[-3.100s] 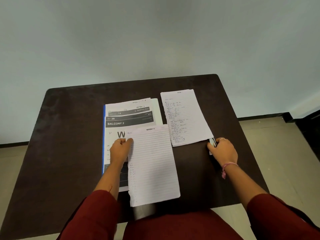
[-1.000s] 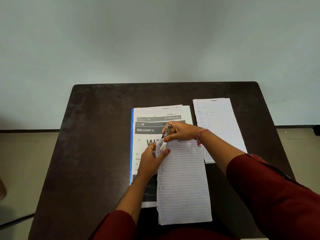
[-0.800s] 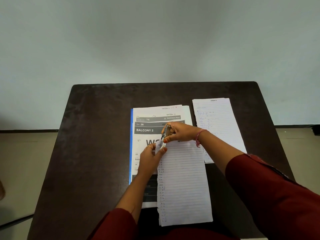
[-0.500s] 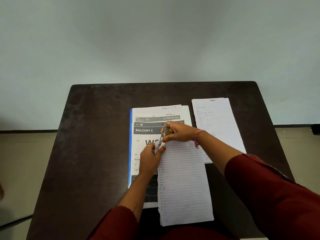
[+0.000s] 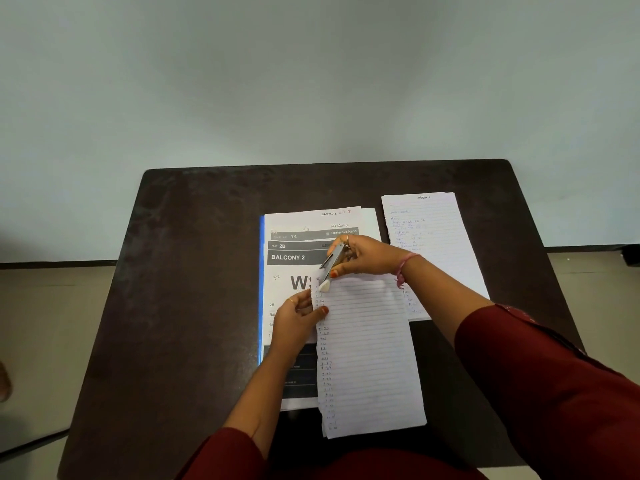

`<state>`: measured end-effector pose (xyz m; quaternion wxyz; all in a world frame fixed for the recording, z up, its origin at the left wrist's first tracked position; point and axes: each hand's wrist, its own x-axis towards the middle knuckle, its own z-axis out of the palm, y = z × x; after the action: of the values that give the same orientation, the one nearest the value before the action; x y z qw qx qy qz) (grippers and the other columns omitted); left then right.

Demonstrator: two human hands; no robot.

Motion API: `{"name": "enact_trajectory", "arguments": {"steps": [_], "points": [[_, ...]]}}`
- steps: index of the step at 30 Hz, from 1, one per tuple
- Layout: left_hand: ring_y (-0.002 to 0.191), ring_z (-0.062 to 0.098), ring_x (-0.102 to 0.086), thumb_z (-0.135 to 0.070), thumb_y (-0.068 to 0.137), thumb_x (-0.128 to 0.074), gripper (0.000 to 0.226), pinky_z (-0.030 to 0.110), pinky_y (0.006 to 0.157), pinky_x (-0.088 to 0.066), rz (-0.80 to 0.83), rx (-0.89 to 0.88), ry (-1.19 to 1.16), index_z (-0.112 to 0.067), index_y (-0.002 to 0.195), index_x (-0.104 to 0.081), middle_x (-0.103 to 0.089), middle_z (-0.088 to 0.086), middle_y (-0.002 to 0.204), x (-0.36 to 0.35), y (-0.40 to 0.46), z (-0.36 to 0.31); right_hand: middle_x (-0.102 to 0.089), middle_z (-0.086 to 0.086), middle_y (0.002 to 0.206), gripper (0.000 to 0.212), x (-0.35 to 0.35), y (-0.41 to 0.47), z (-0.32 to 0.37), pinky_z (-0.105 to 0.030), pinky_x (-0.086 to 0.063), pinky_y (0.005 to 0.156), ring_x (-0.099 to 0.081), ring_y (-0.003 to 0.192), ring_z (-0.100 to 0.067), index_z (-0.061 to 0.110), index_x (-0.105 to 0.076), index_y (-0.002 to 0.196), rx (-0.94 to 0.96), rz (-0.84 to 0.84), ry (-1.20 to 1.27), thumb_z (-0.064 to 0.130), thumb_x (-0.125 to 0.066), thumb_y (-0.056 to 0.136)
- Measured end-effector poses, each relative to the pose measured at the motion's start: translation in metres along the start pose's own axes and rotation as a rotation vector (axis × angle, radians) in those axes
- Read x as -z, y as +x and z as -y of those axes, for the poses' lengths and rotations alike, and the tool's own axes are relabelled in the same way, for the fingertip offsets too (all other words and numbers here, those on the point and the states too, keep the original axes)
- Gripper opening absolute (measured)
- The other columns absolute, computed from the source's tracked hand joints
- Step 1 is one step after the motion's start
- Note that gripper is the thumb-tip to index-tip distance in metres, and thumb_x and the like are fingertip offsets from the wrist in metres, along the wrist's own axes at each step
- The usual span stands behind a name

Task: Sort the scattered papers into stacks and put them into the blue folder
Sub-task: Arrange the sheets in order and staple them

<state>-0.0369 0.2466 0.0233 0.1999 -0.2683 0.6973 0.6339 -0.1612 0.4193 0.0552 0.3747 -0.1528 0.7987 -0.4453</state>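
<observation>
From the head camera we look down at a dark surface [image 5: 194, 306] with papers on it. Our right hand [image 5: 367, 256] has its grip curled round a small silver stapler [image 5: 332, 266]. The stapler's mouth sits on the top left corner of the lined paper stack [image 5: 367, 351]. Our left hand [image 5: 298, 318] pinches the left edge of that same stack, just below the stapler, and keeps the sheets together there.

The lined paper stack lies partly on top of the printed sheets [image 5: 298, 258], the ones that say "BALCONY 2". Those printed sheets lie on the blue folder [image 5: 261, 289]. We only see a thin blue strip of the folder along their left side. It looks open and flat, but we cannot be sure. A second stack with handwriting on it [image 5: 429, 237] lies off to the right, straight on the surface, apart from the folder.

We think the step right now is pinning one sorted stack together at its corner. The sorting looks mostly done, since the papers lie in tidy piles. Next we need to squeeze the stapler hard while the left hand keeps the sheets lined up. Then the stapler has to be put down, and both lined stacks have to go into the blue folder.
</observation>
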Motion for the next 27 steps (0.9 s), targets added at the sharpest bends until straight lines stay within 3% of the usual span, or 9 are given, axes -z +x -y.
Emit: {"name": "enact_trajectory", "arguments": {"steps": [4, 7, 11, 14, 17, 21, 23, 27], "points": [[0.092, 0.021, -0.071, -0.003, 0.087, -0.066, 0.014, 0.044, 0.082, -0.058, -0.045, 0.034, -0.065, -0.014, 0.096, -0.066, -0.072, 0.006, 0.106, 0.001, -0.007, 0.009, -0.066, -0.004, 0.104, 0.031, 0.000, -0.022, -0.006, -0.025, -0.054, 0.086, -0.064, 0.099, -0.017, 0.021, -0.055, 0.103, 0.011, -0.150, 0.188, 0.018, -0.076, 0.080], [0.093, 0.023, -0.071, -0.001, 0.087, -0.065, 0.016, 0.049, 0.083, -0.057, -0.063, 0.023, -0.095, -0.012, 0.098, -0.068, -0.073, 0.006, 0.104, 0.001, -0.012, 0.012, -0.064, -0.003, 0.105, 0.032, -0.005, -0.047, -0.016, -0.023, -0.053, 0.085, -0.063, 0.099, -0.015, 0.020, -0.058, 0.102, 0.007, -0.296, 0.334, 0.018, -0.078, 0.078], [0.091, 0.020, -0.071, -0.004, 0.089, -0.063, 0.018, 0.038, 0.080, -0.059, -0.083, 0.015, -0.112, -0.005, 0.107, -0.067, -0.073, 0.007, 0.104, 0.001, -0.019, 0.015, -0.065, -0.004, 0.106, 0.035, -0.019, -0.085, -0.033, -0.019, -0.053, 0.079, -0.064, 0.098, -0.014, 0.013, -0.058, 0.102, -0.009, -0.601, 0.537, 0.010, -0.079, 0.075], [0.093, 0.019, -0.070, -0.005, 0.088, -0.065, 0.023, 0.034, 0.082, -0.058, -0.073, 0.028, -0.130, -0.004, 0.111, -0.067, -0.073, 0.005, 0.106, -0.001, -0.025, 0.014, -0.066, 0.002, 0.103, 0.034, -0.035, -0.117, -0.048, -0.017, -0.053, 0.077, -0.065, 0.094, -0.008, 0.014, -0.060, 0.102, -0.045, -0.850, 0.517, 0.007, -0.079, 0.075], [0.095, 0.017, -0.068, -0.001, 0.086, -0.067, 0.031, 0.024, 0.072, -0.055, -0.064, 0.029, -0.135, -0.006, 0.116, -0.062, -0.071, 0.004, 0.109, -0.003, -0.032, 0.014, -0.067, 0.002, 0.102, 0.033, -0.055, -0.151, -0.069, -0.016, -0.054, 0.072, -0.067, 0.090, -0.006, 0.016, -0.060, 0.104, -0.091, -1.087, 0.556, 0.007, -0.077, 0.078], [0.098, 0.019, -0.067, 0.006, 0.084, -0.066, 0.041, 0.022, 0.070, -0.053, -0.066, 0.022, -0.122, -0.005, 0.122, -0.056, -0.069, 0.007, 0.114, -0.007, -0.037, 0.015, -0.063, -0.006, 0.112, 0.037, -0.078, -0.187, -0.106, -0.035, -0.057, 0.084, -0.065, 0.093, -0.014, 0.016, -0.059, 0.110, -0.291, -1.365, 0.450, 0.013, -0.077, 0.078], [0.095, 0.019, -0.067, 0.010, 0.083, -0.064, 0.040, 0.022, 0.069, -0.053, -0.090, 0.024, -0.112, -0.004, 0.120, -0.058, -0.069, 0.008, 0.113, -0.010, -0.040, 0.015, -0.059, -0.009, 0.116, 0.038, -0.085, -0.202, -0.120, -0.038, -0.055, 0.087, -0.061, 0.093, -0.015, 0.013, -0.060, 0.115, -0.388, -1.446, 0.376, 0.013, -0.075, 0.080], [0.085, 0.014, -0.066, 0.010, 0.084, -0.062, 0.029, 0.022, 0.068, -0.052, -0.128, 0.019, -0.120, -0.007, 0.107, -0.066, -0.070, 0.005, 0.104, -0.014, -0.043, 0.013, -0.054, -0.015, 0.124, 0.041, -0.087, -0.221, -0.130, -0.026, -0.045, 0.087, -0.058, 0.100, -0.020, 0.005, -0.056, 0.124, -0.508, -1.457, 0.298, 0.012, -0.069, 0.085]]}}
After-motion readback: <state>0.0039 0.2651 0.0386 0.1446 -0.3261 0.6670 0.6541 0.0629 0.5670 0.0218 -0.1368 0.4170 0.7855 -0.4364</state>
